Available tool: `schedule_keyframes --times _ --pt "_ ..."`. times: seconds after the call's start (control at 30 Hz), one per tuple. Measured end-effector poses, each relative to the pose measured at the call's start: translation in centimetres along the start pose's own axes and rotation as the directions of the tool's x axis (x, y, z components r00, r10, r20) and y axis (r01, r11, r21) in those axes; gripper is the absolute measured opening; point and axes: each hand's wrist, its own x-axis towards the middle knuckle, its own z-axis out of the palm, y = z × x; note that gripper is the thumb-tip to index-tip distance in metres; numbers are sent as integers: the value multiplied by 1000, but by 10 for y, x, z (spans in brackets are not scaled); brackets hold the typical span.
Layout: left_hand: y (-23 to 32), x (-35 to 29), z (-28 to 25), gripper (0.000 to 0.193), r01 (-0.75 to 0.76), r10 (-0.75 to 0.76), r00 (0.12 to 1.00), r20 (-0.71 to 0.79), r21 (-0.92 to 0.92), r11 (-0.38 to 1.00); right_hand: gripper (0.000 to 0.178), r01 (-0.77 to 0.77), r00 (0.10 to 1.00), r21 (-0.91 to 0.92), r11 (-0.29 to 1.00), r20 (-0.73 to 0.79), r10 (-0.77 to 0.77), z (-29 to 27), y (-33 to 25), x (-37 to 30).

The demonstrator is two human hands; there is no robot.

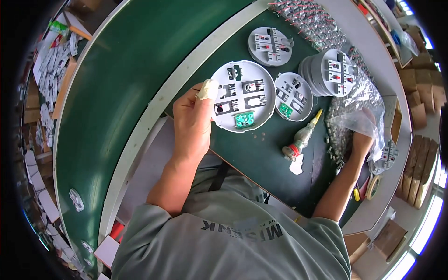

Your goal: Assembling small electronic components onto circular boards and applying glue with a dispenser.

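Observation:
My left hand (190,116) is closed on the rim of a round white plastic housing (239,96), lifted above the bench. The housing's slotted face shows, with a small green circuit board (244,120) at its lower part. Pale tape (208,89) wraps my left thumb. At the right, my right hand (363,133) reaches into a clear plastic bag (359,100) beside a heap of small metallic parts (337,128); the bag hides its fingers. A similar housing (293,96) with a green board lies just right of the held one.
Another housing (270,45) and a stack of housings (326,74) stand farther back, near rows of metallic parts with red wires (310,21). A squeeze bottle (302,137) with a yellow nozzle lies mid-bench. A tape roll (373,187) sits right; a green conveyor belt (100,116) curves left.

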Motion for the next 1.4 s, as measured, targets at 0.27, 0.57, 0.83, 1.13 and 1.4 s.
schedule_keyframes --times 0.27,0.57,0.83,1.13,1.4 --pt "-14 -4 -6 27 -61 57 994 97 31 998 32 84 995 109 990 -64 -77 -2 12 2" --pt "-13 -2 -11 29 -7 9 995 104 -23 1000 40 -280 946 359 890 -55 320 -2 -35 -2" --pt "-14 1 -17 29 26 -20 996 87 -66 997 47 -333 921 264 905 -114 372 -6 -27 -4" --pt "-13 1 -15 29 64 -58 995 82 -73 995 52 -431 879 314 846 -67 472 -8 -29 -4" --pt "-17 -3 -21 31 64 -57 995 81 -88 994 36 -332 920 306 892 -103 377 -5 -37 2"
